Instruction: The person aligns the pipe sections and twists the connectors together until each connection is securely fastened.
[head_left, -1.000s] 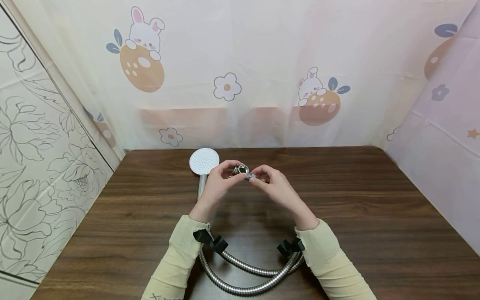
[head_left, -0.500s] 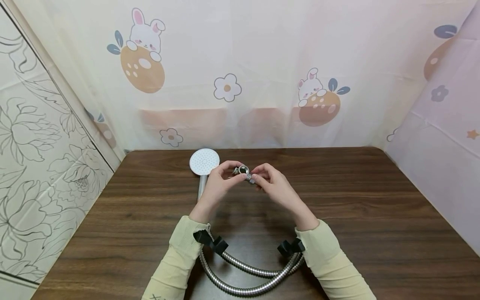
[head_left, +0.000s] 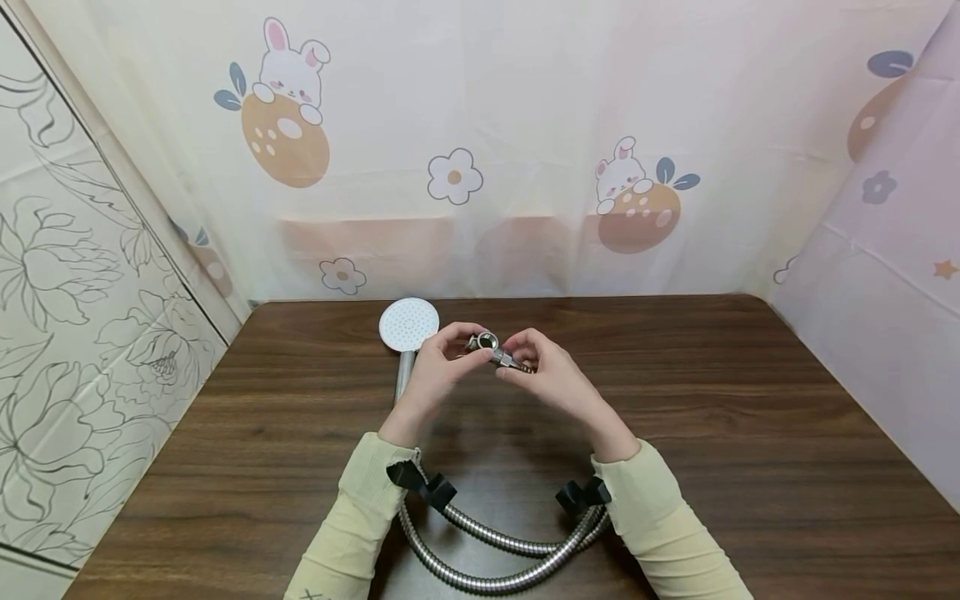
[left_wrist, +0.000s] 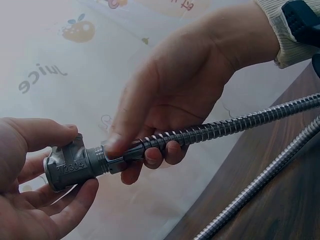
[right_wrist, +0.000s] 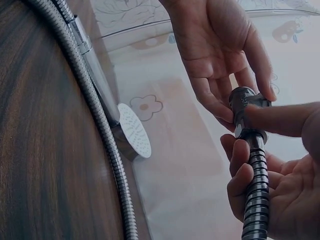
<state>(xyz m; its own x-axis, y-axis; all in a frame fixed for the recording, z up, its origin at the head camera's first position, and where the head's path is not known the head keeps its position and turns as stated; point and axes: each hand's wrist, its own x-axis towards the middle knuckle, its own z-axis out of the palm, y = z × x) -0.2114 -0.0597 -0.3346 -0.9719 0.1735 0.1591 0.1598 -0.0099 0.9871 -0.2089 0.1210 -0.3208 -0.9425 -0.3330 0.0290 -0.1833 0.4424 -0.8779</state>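
My left hand (head_left: 438,367) pinches a metal tee fitting (left_wrist: 72,167) between thumb and fingers; its ring-shaped opening faces up in the head view. A threaded neck (left_wrist: 98,159) sticks out of the fitting toward my right hand (head_left: 551,371). On that neck sits the nut (left_wrist: 118,165) of a ribbed metal shower hose (left_wrist: 220,131). The right thumb lies against the nut, while the other fingers curl under the hose end. Some thread shows between nut and fitting. The palm of my right hand is hidden in the head view.
A shower head (head_left: 408,323) with a silver handle lies face up on the wooden table (head_left: 720,400), left of my hands. Loops of the hose (head_left: 495,583) lie between my forearms. A printed curtain (head_left: 525,100) hangs behind the table.
My right fingers and thumb have shifted around the nut and spread slightly, so more of the nut and hose end shows. The left hand and fitting have stayed in place.
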